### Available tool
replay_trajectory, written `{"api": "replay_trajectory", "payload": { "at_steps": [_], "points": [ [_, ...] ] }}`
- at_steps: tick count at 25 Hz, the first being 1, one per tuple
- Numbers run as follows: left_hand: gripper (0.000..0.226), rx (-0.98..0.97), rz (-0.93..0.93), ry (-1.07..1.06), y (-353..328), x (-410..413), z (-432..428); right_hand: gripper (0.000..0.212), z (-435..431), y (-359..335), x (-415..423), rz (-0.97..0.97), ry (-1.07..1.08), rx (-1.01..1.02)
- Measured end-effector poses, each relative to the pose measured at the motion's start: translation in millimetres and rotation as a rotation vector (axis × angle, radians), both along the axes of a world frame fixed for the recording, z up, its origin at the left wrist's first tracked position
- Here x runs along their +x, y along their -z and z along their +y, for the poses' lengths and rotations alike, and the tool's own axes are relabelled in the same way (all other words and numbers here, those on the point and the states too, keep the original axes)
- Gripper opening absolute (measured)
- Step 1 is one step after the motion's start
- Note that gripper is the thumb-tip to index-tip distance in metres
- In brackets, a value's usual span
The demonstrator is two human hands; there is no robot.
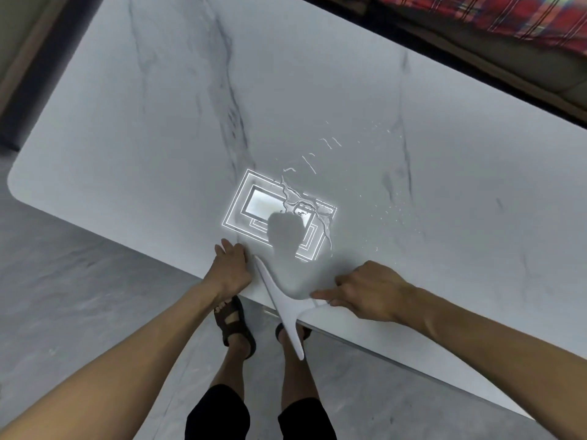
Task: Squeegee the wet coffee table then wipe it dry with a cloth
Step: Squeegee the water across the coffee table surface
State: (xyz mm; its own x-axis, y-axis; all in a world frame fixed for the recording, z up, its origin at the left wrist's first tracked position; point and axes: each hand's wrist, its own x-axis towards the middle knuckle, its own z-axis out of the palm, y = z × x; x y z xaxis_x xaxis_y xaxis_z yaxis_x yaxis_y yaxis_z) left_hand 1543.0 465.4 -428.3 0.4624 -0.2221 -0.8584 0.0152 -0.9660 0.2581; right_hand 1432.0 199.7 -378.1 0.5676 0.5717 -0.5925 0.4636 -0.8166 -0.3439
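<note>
A white T-shaped squeegee [281, 300] lies at the near edge of the white marble coffee table [158, 122], its handle sticking out past the edge over the floor. My left hand [230, 268] rests flat on the table edge just left of the blade's far tip, fingers straight. My right hand [365, 295] lies on the table to the right, its index finger reaching toward the squeegee's blade near the handle. A puddle with streaks and droplets of water [305, 204] glistens just beyond the hands. No cloth is in view.
A ceiling light's reflection [254, 201] shines in the tabletop by the puddle. A sofa with a red plaid cloth [508, 17] runs along the table's far side. Grey floor lies below, with my sandalled feet [235, 325] at the table's near edge.
</note>
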Motion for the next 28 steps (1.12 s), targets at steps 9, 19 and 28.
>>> {"api": "replay_trajectory", "payload": {
  "at_steps": [9, 19, 28],
  "points": [
    [0.057, 0.083, 0.045, 0.036, 1.8, -0.7, -11.2, 0.041, -101.3, -20.8, -6.0, -0.045, 0.246, -0.152],
    [0.015, 0.049, -0.447, -0.512, -2.9, 5.0, 21.5, 0.043, 3.8, -13.2, 37.3, -0.01, -0.12, 0.01],
    [0.016, -0.044, -0.354, -0.558, 7.2, 20.1, 31.7, 0.042, 32.8, 26.3, 125.0, -0.19, -0.017, 0.016]
  ]
}}
